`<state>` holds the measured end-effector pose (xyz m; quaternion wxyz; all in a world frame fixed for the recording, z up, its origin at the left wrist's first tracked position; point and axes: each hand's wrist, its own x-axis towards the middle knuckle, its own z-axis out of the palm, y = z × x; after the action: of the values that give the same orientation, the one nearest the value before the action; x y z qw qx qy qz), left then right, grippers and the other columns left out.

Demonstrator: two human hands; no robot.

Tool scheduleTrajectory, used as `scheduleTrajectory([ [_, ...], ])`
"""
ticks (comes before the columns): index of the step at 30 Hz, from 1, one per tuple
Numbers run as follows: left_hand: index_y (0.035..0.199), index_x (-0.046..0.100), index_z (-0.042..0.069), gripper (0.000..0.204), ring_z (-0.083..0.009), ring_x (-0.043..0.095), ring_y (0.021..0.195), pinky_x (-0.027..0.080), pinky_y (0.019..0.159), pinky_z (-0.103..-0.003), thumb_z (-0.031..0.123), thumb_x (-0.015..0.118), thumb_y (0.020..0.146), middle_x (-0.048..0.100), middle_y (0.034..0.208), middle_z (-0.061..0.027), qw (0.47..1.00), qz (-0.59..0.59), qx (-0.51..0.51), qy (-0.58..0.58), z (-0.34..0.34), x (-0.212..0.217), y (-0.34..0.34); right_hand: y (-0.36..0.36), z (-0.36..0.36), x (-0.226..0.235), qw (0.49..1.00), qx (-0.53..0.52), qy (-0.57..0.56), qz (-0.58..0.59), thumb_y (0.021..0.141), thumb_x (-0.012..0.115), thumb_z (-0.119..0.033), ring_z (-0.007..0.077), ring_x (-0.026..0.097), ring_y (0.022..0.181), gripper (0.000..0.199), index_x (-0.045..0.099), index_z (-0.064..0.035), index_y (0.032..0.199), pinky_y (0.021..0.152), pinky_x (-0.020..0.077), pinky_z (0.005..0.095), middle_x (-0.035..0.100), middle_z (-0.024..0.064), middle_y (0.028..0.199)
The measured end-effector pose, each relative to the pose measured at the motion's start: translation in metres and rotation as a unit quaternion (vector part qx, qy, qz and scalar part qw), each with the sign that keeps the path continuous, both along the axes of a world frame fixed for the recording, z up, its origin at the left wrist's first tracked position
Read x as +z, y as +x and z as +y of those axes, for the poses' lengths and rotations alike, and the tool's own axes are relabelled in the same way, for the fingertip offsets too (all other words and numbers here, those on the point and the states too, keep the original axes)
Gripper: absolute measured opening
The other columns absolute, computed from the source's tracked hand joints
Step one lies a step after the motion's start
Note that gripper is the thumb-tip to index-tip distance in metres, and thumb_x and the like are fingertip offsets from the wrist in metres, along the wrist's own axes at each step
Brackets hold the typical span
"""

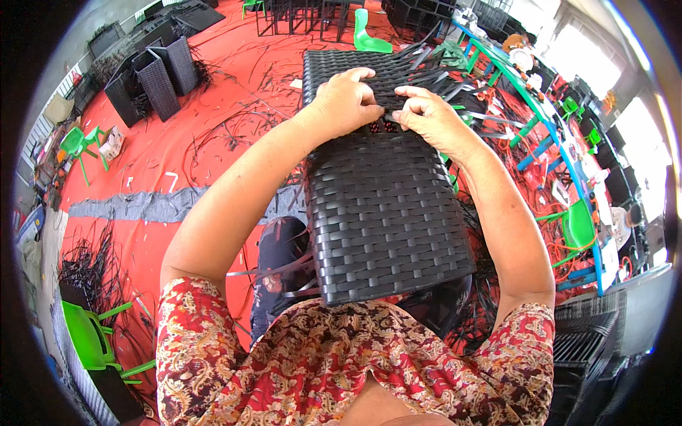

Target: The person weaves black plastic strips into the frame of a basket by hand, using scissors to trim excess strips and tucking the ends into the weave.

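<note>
A long black woven rattan panel (387, 213) lies across my lap, its far end pointing away from me. My left hand (344, 103) is on the weave past the middle, thumb and fingers pinched at a black weaving strip. Close beside it, my right hand (430, 121) is also closed, with curled fingers gripping the strip from the other side. Between the two hands is a small gap in the weave with red showing through. Loose flat black strips (419, 64) fan out from the panel's far right side. My fingers partly hide the strip.
Strip offcuts litter the red floor covering (241, 42). Tall black woven pieces (156, 82) stand at the far left. Green plastic chairs (89, 334) are on several sides. A long blue and green bench frame (529, 106) runs along the right. A tangle of black strips (92, 270) lies left.
</note>
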<state>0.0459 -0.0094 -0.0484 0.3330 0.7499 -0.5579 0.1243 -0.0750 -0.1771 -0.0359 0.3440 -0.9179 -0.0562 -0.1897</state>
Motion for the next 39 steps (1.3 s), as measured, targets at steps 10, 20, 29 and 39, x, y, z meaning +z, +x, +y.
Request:
scheduleTrajectory([
  [10,0.084,0.072,0.021,0.021,-0.0260,0.028,0.133,0.019,0.101,-0.060,0.035,0.058,0.076,0.035,0.143,-0.0080,0.983,-0.021,0.065,0.170,-0.015,-0.015,-0.016,0.000,0.006,0.010,0.988,0.005,-0.109,0.111,0.077,0.061,-0.013,0.0259,0.040,0.123,0.017,0.052,-0.0038,0.065,0.101,0.0301,0.0347,0.046,0.0174,0.132],
  [20,0.076,0.070,0.006,0.013,-0.0227,0.046,0.118,0.031,0.099,-0.034,0.017,0.066,0.070,0.053,0.126,-0.0143,0.941,0.302,-0.131,-0.085,-0.006,-0.013,0.005,0.008,0.005,0.008,0.998,-0.019,-0.067,-0.009,0.081,0.064,-0.024,0.0305,0.041,0.123,0.018,0.066,-0.0073,0.084,0.102,0.0301,0.0377,0.046,0.0227,0.129],
  [29,0.076,0.069,0.009,0.012,-0.0299,0.048,0.116,0.030,0.099,-0.042,0.020,0.067,0.072,0.051,0.127,-0.0163,0.997,0.034,0.015,-0.062,0.028,-0.026,0.010,0.017,0.025,0.004,0.988,0.045,0.098,0.110,0.082,0.058,-0.020,0.0202,0.042,0.119,0.024,0.059,-0.0028,0.066,0.092,0.0342,0.0294,0.049,0.0207,0.126],
  [39,0.076,0.069,0.013,0.020,-0.0286,0.026,0.134,0.009,0.110,-0.049,0.028,0.058,0.079,0.057,0.117,-0.0069,0.994,0.099,-0.013,0.051,0.020,-0.037,0.015,0.022,0.028,0.001,0.990,0.048,-0.073,0.109,0.078,0.061,-0.019,0.0241,0.051,0.111,0.020,0.061,-0.0015,0.070,0.092,0.0387,0.0325,0.043,0.0194,0.134],
])
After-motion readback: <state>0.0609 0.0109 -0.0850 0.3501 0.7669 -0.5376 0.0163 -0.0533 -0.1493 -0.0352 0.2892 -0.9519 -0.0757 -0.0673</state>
